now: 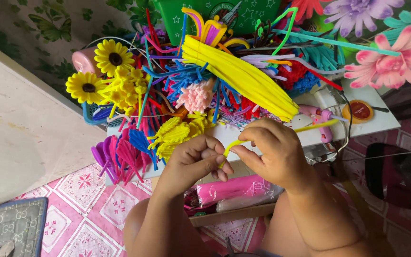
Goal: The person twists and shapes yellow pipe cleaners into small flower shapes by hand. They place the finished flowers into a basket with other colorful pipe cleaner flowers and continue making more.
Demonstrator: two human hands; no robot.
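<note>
**A:** Eyes on the yellow pipe cleaner (281,132). It runs nearly level, low end on the left, climbing a touch towards the pink glue gun (320,119) on the right.

**B:** And both hands are on it?

**A:** Both. The left hand (195,161) has its grip closed on the near end, thumb against curled fingers, where the stem bends into a small hook. The right hand (273,151) pinches just beside it, thumb and forefinger shut on the stem.

**B:** So where does the free length go?

**A:** Out past the right hand, away to the right, over the white tabletop (381,121). The long axis lies across the body, and the two grips sit nearly touching at the left end of it.

**B:** Which hand is nearer the loose tail?

**A:** The right, clearly. The left only has the bent tip. How tight that bend is I can't quite tell; the fingers cover it.

**B:** And around them?

**A:** Just beyond the knuckles, a fat bundle of yellow stems (243,76) slants down to the right. Left of that, finished yellow sunflowers (102,71), with purple and pink petal pieces (120,154) at the tabletop's front edge. Below the hands, a pink roll (231,189) lies in a shallow box.
</note>
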